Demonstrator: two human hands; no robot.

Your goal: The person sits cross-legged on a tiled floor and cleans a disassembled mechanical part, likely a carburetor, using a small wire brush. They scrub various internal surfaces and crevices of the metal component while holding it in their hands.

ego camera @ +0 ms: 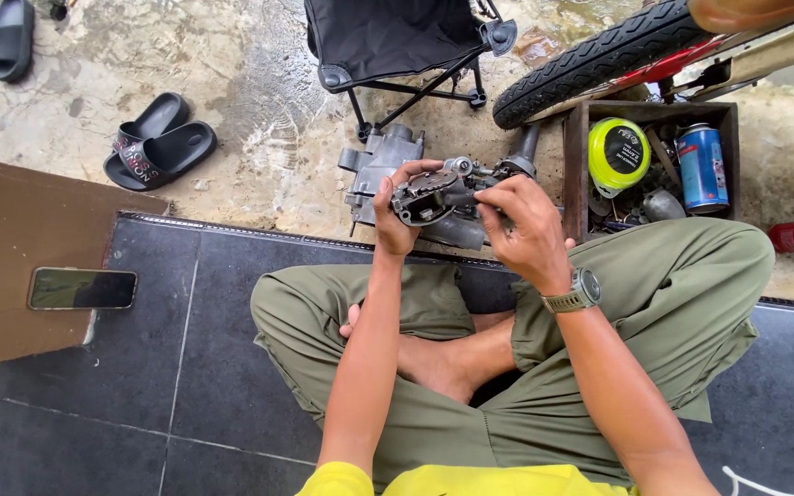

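I sit cross-legged on dark floor tiles and hold a small grey metal engine part, like a carburetor [434, 195], in front of my knees. My left hand [393, 213] grips its left side, thumb over the top. My right hand [527, 230], with a watch on the wrist, closes on the part's right end, fingers curled around it. A larger grey metal casing [380, 163] lies on the concrete just behind the held part.
A wooden box [576, 165] at right holds a green-yellow round tin [618, 152], a blue spray can [701, 168] and small parts. Behind it a motorcycle tyre [599, 57]. A black folding stool [397, 41], black sandals [158, 142], a phone [82, 288] on a brown board.
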